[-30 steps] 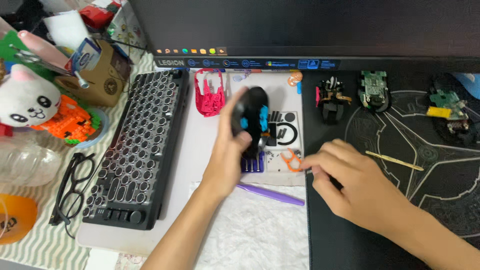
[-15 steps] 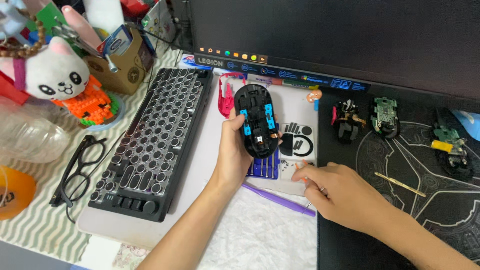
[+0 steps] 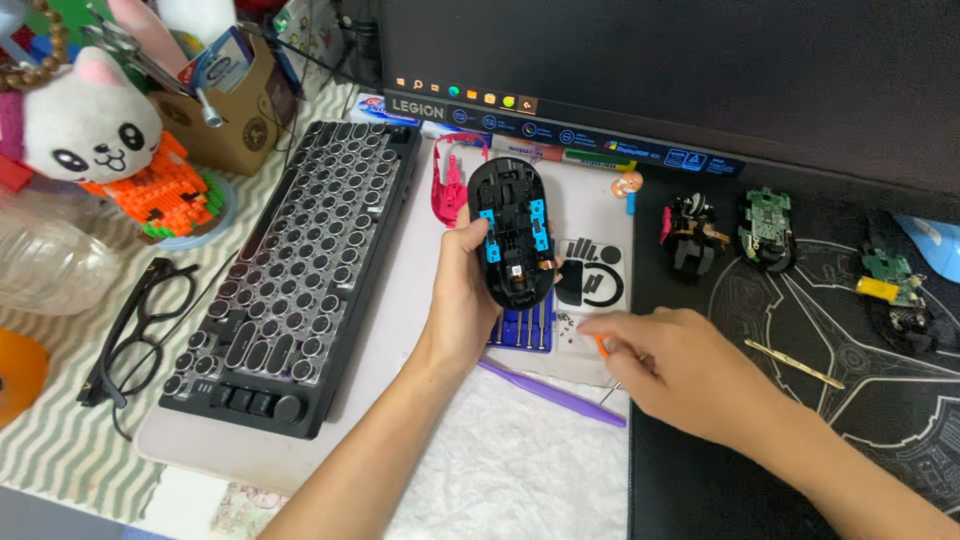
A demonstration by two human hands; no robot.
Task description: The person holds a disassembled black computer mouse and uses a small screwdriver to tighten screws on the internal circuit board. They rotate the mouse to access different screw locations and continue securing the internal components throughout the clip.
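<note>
Monitor point(image 3: 650, 70) spans the far edge of the desk; black keyboard point(image 3: 290, 270) lies lengthwise toward the left side, black desk mat point(image 3: 830, 330) covers the right side.

Left hand point(image 3: 462, 300) is closed around the opened mouse shell point(image 3: 512, 232) — black base with blue clips, inside facing up, held above the white mat point(image 3: 400, 330) near the desk's middle, just below the monitor edge.

Right hand point(image 3: 680, 365) rests at the mat's right edge, fingers curled over an orange-handled screwdriver point(image 3: 601, 347); whether it grips the tool fully, I cannot tell. Small screws point(image 3: 566, 322) lie just beside it, next to the blue bit set point(image 3: 520, 328).

Purple pry stick point(image 3: 550, 392) lies near the front edge of the white mat. Loose circuit boards point(image 3: 765, 228) sit toward the mat's far right.

Judgement: the step goes best with the shell kept level and steady in the left hand, thumb clear of the board, and the driver picked up without scattering the screws — they sit close to the fingers.
</note>
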